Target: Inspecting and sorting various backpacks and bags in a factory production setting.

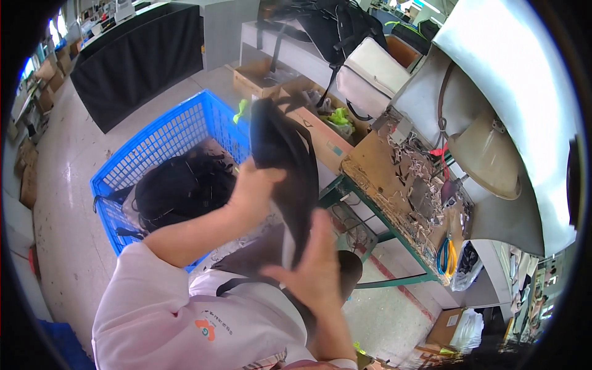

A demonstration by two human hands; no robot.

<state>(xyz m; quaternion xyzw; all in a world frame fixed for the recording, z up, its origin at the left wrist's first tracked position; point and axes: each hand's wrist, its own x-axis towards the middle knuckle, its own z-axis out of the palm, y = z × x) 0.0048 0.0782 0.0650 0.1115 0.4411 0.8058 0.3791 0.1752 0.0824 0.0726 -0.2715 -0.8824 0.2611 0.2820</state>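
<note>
A black fabric bag (pixel 285 151) with a strap loop along its right side is held upright in front of me, smeared by motion. My left hand (pixel 254 185) is closed on its left side, and the fingers behind it are hidden. Beside the bag's lower end is my right hand (pixel 313 262), blurred, its thumb spread apart from the fingers. It looks open; I cannot tell whether it touches the bag. Dark fabric and a black strap (pixel 237 283) lie across my lap.
At left stands a blue plastic crate (pixel 111 185) with black bags (pixel 179 188) inside. A green-framed workbench (pixel 370 163) strewn with scraps, a lamp (pixel 484 157) and scissors (pixel 453 259) is at right. Cardboard boxes (pixel 324 139) and a white bag (pixel 370 77) stand behind.
</note>
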